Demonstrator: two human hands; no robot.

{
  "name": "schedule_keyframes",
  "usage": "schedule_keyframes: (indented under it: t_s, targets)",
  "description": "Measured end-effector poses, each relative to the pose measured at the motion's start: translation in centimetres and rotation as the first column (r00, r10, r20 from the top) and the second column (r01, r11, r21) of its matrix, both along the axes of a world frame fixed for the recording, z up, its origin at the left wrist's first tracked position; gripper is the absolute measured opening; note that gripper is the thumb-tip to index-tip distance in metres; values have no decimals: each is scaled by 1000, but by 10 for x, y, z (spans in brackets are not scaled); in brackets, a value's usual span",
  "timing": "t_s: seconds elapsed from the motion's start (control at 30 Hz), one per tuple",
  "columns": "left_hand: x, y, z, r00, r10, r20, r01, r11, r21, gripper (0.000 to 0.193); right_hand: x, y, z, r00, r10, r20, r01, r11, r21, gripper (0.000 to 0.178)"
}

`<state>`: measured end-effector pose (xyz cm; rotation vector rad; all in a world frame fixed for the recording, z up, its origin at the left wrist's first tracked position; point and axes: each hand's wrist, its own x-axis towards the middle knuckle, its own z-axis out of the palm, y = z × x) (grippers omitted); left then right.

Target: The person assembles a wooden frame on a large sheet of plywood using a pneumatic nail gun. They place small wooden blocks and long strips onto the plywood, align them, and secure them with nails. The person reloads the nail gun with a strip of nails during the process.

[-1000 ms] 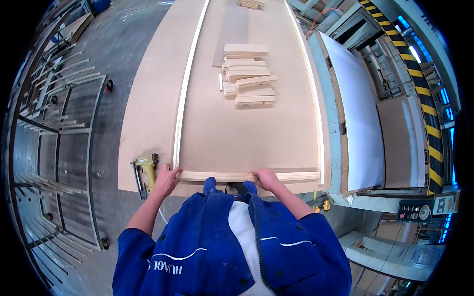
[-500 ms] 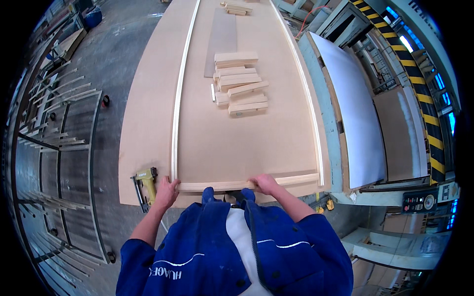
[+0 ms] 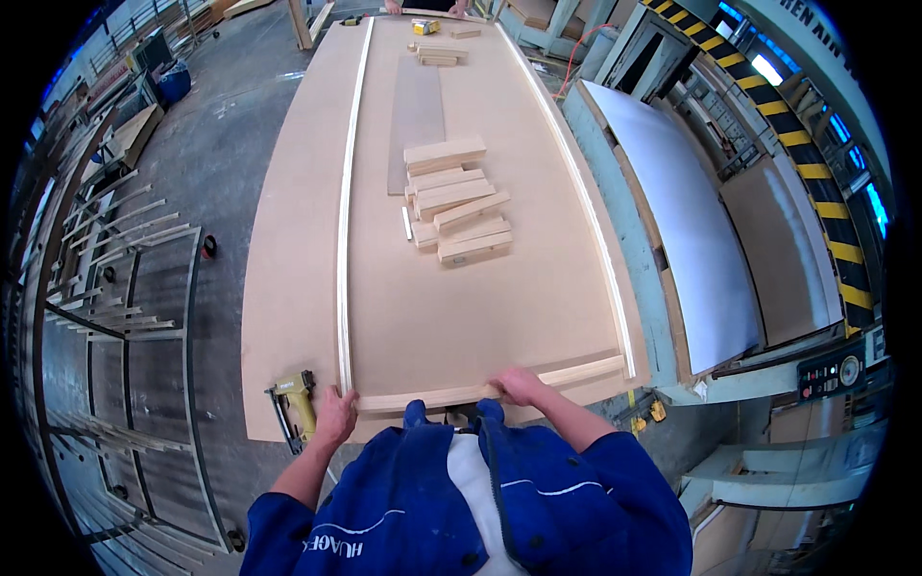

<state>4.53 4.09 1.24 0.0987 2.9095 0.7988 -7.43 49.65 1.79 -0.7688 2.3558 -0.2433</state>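
A large flat wooden panel (image 3: 480,317) lies in front of me. Across its near end runs a pale wooden strip (image 3: 423,396). My left hand (image 3: 335,417) pinches this strip's left end, where it meets a long wooden strip (image 3: 351,192) running away from me. Farther right, my right hand (image 3: 519,386) has its fingers closed over the same near strip, short of its right end. Another long strip (image 3: 576,182) follows the panel's right side. Beside my left hand lies an olive nail gun (image 3: 293,408), touched by neither hand.
Several wood blocks (image 3: 456,206) are piled mid-panel, beyond them a thin grey-brown sheet (image 3: 417,115). At the far end a co-worker's hands (image 3: 456,8) hold a strip. A metal rack (image 3: 187,336) stands left; a machine with a white sheet (image 3: 663,230) stands right.
My view has tilted up, so the panel's far end and a co-worker's hands now show. Both my hands stay on the near strip in about the same places.
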Motion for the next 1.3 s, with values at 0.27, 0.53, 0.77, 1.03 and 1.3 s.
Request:
schedule_keyframes:
  t_s: [0.27,0.53,0.77,1.03,1.3]
  targets:
    - [-3,0,0,997,13,81,-10,999,-33,30,0,-8,18,1000,10,11,-11,1000,17,45]
    - [-4,3,11,993,18,114,-13,999,-46,39,0,-1,-5,999,38,-26,-39,998,-52,49]
    - [-3,1,-4,998,9,64,-6,999,-52,33,1,1,-3,998,50,-41,-50,999,0,43]
    - [-3,-1,-4,997,-18,74,23,997,-72,31,4,-2,0,998,8,-57,-10,1000,-27,38]
    - [-21,21,45,942,57,330,24,971,-236,85,12,-3,-14,990,-57,-128,54,998,-33,38]
